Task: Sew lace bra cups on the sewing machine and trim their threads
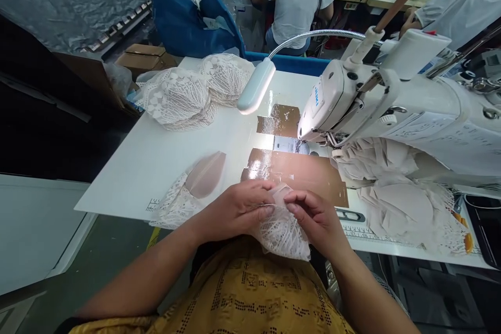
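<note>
Between my two hands, at the front edge of the table, hangs a white lace piece point(285, 237) with a sheer layer at its top. My left hand point(250, 203) pinches its upper left edge between thumb and fingers. On the other side my right hand point(313, 214) grips the upper right edge, fingertips close together. Left of my left hand lies another lace piece point(176, 209) with a beige sheer panel point(206, 173). Ahead of my hands, brown tape point(293, 172) covers the bed of a white sewing machine point(352, 99), whose needle area is lit.
Stacked lace cups point(176, 94) lie at the table's back left. Beige fabric pieces point(403, 209) are piled under and beside the machine arm at right. A lamp point(256, 86) on a bent neck overhangs the table point(129, 167). A co-worker point(299, 0) sits beyond.
</note>
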The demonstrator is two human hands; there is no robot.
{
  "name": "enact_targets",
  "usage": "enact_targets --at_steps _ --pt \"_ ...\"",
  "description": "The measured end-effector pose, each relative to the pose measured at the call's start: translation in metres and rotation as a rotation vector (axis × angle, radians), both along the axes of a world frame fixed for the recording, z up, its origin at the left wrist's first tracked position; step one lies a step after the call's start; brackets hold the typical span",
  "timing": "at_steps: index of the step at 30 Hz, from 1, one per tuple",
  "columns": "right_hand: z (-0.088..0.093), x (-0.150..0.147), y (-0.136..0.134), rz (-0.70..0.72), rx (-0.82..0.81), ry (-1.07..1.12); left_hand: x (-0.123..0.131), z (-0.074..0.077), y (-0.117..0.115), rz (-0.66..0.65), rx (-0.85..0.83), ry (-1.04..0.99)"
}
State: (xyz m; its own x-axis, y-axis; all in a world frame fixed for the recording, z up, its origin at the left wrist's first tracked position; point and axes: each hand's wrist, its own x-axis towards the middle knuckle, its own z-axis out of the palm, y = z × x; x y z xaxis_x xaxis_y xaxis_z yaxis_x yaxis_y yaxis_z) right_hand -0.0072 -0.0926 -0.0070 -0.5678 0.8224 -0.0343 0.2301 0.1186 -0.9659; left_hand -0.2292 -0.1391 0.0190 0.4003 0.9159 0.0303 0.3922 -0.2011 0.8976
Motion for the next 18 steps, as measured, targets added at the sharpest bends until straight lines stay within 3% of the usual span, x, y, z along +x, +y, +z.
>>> enact_targets --at_steps 5,8,10,13,15,18 --pt "0.005 0.004 0.005 0.127 -0.220 0.070 0.010 -0.015 0.004 0.176 -0.093 -0.195" --pt "0.003 0.003 0.005 0.155 -0.254 0.066 0.014 -0.018 0.005 0.244 -0.172 -0.303" --pt "-0.002 0.002 0.004 0.098 -0.301 0.095 0.014 -0.019 0.004 0.293 -0.329 -0.508" --pt "-0.010 0.002 0.001 -0.074 -0.397 0.245 0.014 -0.024 -0.004 0.384 -0.643 -1.031" --pt "-0.011 0.001 0.001 -0.184 -0.367 0.324 0.017 -0.029 -0.013 0.386 -0.767 -1.301" --pt "-0.006 -0.007 0.003 -0.171 -0.205 0.282 0.030 -0.034 -0.024 0.321 -0.800 -1.372"
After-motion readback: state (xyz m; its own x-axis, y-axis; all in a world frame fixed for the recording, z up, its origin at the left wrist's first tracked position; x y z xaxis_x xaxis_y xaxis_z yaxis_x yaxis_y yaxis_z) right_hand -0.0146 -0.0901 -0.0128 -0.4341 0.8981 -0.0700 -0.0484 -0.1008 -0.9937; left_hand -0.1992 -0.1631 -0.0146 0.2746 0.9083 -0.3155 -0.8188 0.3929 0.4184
